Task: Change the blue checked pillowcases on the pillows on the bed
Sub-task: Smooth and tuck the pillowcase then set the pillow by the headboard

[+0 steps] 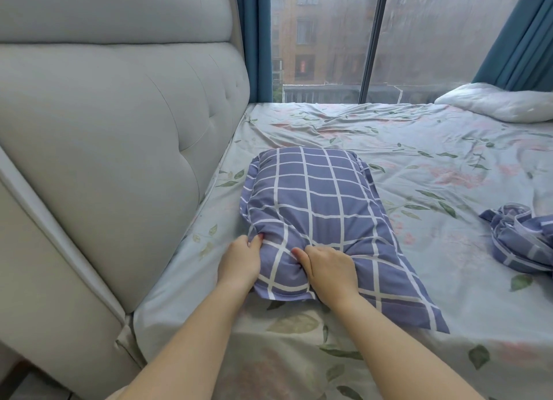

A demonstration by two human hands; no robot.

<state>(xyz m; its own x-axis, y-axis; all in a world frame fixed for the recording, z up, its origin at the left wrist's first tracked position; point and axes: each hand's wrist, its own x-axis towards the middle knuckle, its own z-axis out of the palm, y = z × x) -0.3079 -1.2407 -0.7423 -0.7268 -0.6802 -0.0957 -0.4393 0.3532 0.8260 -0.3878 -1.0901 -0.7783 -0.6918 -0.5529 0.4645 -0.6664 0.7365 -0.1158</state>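
Observation:
A pillow in a blue checked pillowcase [317, 202] lies lengthwise on the bed's floral sheet [419, 148], close to the headboard. My left hand [239, 260] pinches the case's fabric at the pillow's near left side. My right hand [327, 269] grips a bunched fold of the same case just to the right, near its open end. The case's loose, flat end trails toward the bed's front right. A second blue checked pillowcase [520, 238] lies crumpled at the right edge. A bare white pillow [502, 103] rests at the far right.
A padded grey headboard [119, 130] rises along the left. Behind the bed is a large window [329, 40] with blue curtains [257, 40] on both sides. The bed's front edge runs below my forearms.

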